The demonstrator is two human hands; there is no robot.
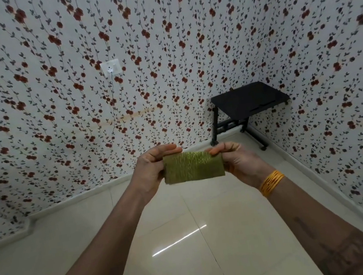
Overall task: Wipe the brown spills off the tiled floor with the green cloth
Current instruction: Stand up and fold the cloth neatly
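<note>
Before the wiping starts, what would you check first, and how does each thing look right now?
1. Green cloth in hand: ok, left hand and right hand each grip an end.
2. Cloth folded flat: ok.
3. Cloth on the tiled floor: not ok, held up in the air.
4. Brown spills located: not ok, none visible on the tiles in view.
5. Black table out of the way: ok, in the corner.

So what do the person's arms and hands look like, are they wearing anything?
Both arms are bare, with no sleeves showing. The right wrist wears a stack of thin yellow-gold bangles. The right forearm has dark markings, maybe a tattoo, too blurry to read. The left hand wears nothing visible.
</note>
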